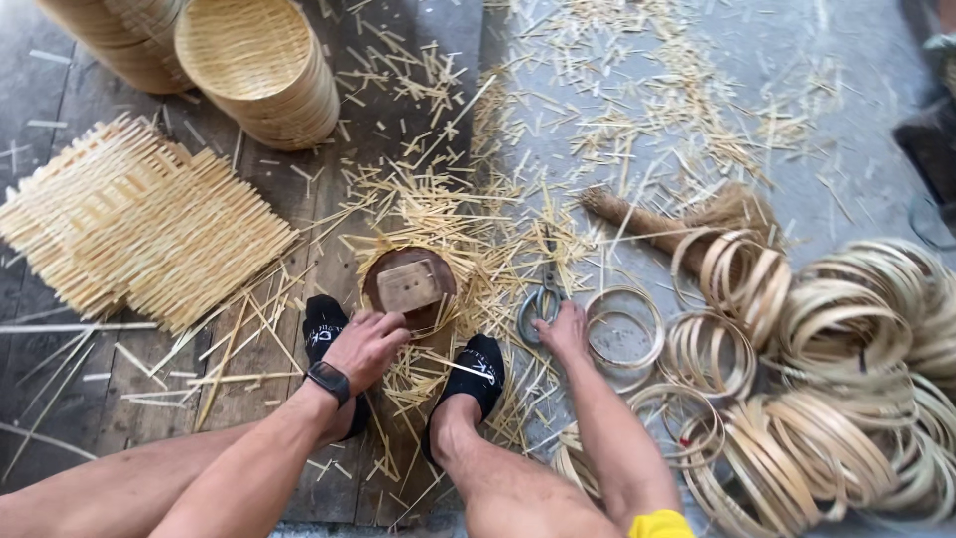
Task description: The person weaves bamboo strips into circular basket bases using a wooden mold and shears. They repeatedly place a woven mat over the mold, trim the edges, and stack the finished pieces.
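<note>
I sit on the floor with both feet in black socks in front of me. My left hand, with a black watch on the wrist, rests on the near edge of a round brown wooden block that has a pale square piece on top. My right hand reaches down onto the handles of metal scissors lying among bamboo offcuts. Whether its fingers have closed on the handles I cannot tell.
Stacks of woven bamboo trays stand at the back left, beside a pile of woven bamboo mats. Many bamboo hoops lie heaped on the right. A small hand broom lies behind them. Bamboo splinters cover the floor.
</note>
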